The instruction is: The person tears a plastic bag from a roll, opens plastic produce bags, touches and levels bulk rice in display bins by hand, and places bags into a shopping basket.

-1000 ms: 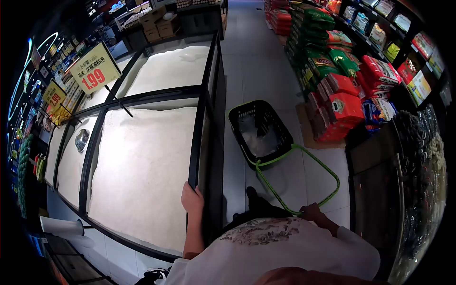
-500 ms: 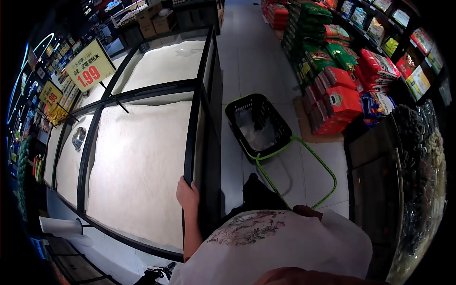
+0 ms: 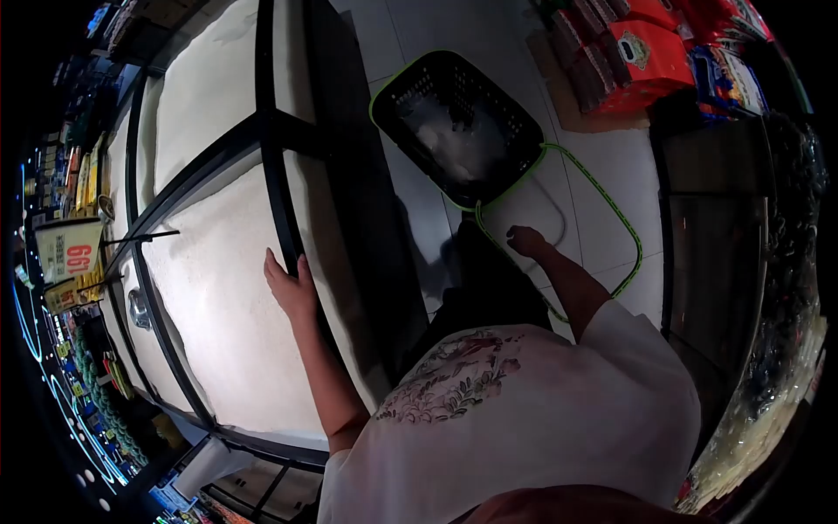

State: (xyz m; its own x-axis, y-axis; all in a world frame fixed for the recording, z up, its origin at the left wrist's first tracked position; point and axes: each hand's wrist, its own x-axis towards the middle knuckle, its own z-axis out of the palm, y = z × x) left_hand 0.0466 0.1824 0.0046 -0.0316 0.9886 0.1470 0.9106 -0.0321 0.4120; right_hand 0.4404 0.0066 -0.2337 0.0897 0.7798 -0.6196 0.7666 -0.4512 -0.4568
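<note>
My left hand (image 3: pixel 292 286) rests at the black metal rail (image 3: pixel 278 205) of a display bin, fingers stretched and apart, holding nothing. The bin is filled with white rice (image 3: pixel 218 314), lying level below the rail. My right hand (image 3: pixel 529 242) hangs in front of my body with its fingers curled in; I see nothing in it. Below and ahead of it, a black shopping basket (image 3: pixel 515 113) with a green rim stands on the floor, with clear plastic bags (image 3: pixel 454 140) inside. The basket's long green handle (image 3: pixel 614 190) is folded out towards me, around the right hand in this view.
Red boxed packs (image 3: pixel 650 61) and blue bags (image 3: pixel 729 83) are stacked at the upper right. A dark cabinet (image 3: pixel 716 253) stands along the right side. Price signs (image 3: pixel 70 249) stick out over the bins at left, near a metal scoop (image 3: pixel 138 307).
The view has tilted down and turned, so bins and basket appear shifted. My left hand's fingers have opened from the rail. My right hand has come forward, out from beside my body.
</note>
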